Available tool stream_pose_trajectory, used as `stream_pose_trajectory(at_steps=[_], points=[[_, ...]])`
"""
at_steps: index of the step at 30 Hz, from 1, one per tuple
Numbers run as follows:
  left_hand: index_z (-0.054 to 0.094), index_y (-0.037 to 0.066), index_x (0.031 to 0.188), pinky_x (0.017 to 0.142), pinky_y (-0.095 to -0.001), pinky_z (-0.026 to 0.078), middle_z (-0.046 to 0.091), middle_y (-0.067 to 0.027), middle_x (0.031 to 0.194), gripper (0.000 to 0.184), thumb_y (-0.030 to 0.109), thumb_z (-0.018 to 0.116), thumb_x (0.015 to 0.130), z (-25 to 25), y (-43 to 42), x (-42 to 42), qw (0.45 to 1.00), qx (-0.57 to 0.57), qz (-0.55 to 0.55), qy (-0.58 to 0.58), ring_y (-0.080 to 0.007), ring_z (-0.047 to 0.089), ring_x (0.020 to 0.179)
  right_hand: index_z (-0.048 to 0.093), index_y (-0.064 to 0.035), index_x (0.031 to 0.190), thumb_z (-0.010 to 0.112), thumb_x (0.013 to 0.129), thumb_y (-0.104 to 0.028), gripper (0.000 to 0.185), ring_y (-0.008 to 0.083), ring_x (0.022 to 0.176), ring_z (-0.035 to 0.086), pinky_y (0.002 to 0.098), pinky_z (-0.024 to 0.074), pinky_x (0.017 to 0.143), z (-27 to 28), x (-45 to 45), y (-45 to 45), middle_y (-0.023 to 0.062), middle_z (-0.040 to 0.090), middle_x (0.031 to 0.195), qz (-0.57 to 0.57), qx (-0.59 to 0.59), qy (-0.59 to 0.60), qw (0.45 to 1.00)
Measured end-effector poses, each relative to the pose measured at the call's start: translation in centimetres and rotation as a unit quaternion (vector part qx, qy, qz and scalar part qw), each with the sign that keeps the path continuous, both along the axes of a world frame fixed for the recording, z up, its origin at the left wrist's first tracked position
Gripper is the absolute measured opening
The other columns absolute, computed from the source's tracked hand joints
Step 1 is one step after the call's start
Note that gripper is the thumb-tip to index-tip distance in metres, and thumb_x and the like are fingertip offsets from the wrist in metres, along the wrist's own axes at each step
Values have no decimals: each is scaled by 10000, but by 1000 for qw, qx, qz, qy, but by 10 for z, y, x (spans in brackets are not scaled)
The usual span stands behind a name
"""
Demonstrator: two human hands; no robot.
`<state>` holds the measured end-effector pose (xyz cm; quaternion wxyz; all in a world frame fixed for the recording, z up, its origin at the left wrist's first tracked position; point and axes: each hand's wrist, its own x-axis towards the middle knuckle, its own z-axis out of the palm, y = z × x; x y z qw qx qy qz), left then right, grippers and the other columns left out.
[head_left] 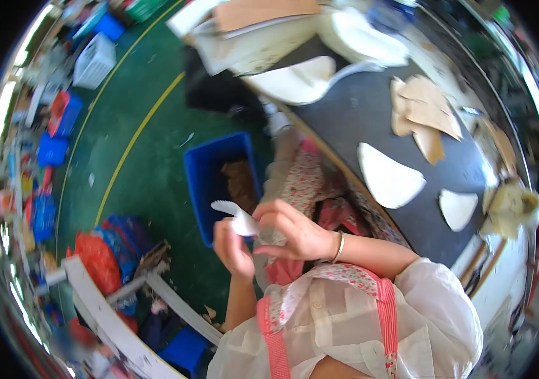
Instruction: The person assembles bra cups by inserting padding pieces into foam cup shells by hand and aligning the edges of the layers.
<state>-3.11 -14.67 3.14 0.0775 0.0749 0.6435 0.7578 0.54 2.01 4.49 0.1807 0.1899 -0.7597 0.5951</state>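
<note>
A small white cut piece (239, 219), curved and with a notched edge at its tip, is held up between my two hands. My left hand (233, 247) has its fingers and thumb closed on the lower part of it. My right hand (291, 230), with a bangle at the wrist, is bent with its fingertips at the piece's right side. Whether the piece is fabric, foam or paper I cannot tell. Below my hands stands a blue bin (192, 189) with brown scraps (239, 183) inside.
On the dark table (358, 107) to the right lie white cut pieces (391, 177) and brown card shapes (426, 107). White stacks (361, 38) sit at its far end. A white frame (108, 316) and red bags (96, 256) stand on the left.
</note>
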Motion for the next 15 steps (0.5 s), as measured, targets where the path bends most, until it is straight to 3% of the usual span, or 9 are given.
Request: stream_pose_trajectory(at_steps=[2,3,5,7,8,10,13,15], points=[[504,-17,1065,837,-319,409,524,-97,1027,451,395,507,882,22,39,9,975,35,-220,18,-175,529,948,515,-19,960,762,681,-30,373,320,927,566,391,489,758,14,22,30,154,527,1042,-105,89,33,990],[491,-23,1145,943,-349,361,521,-111,1093,589,461,551,815,42,55,13,962,75,-261,-36,-203,507,1038,526,-22,914,743,679,1,321,300,857,579,378,493,700,17,33,46,138,547,994,-154,80,24,985],[480,-37,1172,888,-334,424,538,-133,1119,546,352,602,808,43,73,7,954,64,-292,-34,-193,539,1012,541,-28,840,684,722,55,203,230,685,583,319,476,565,26,58,80,108,589,870,-278,53,9,959],[508,-23,1158,789,-292,476,561,-138,1077,378,172,591,845,40,101,-9,957,-100,-272,18,-174,571,929,536,-12,833,653,795,58,141,149,683,561,252,437,558,41,83,108,105,595,853,-387,-2,-50,921],[537,-7,1112,743,-256,467,594,-106,980,259,117,572,887,37,119,-11,950,-134,-281,-7,-135,575,856,537,-1,830,640,808,71,127,114,693,546,243,434,567,47,90,114,79,590,818,-416,-99,-68,901],[559,-20,1037,664,-233,455,617,-60,850,214,133,616,898,24,152,-10,935,-58,-335,-97,-93,574,758,519,0,874,625,873,-14,107,57,701,506,198,400,571,42,106,128,45,567,877,-429,-165,-75,885],[586,-21,898,583,-222,431,609,-10,700,182,150,649,897,14,191,-4,945,-17,-305,-112,-55,555,641,534,0,810,674,849,-49,153,55,639,508,205,406,537,28,122,143,38,577,777,-508,-165,-135,834],[591,-19,830,557,-223,422,600,-4,656,192,152,651,894,10,206,0,945,-117,-304,-11,-50,539,598,535,-2,745,707,825,-71,202,56,579,499,215,407,505,14,135,156,27,562,680,-573,-26,-221,789]])
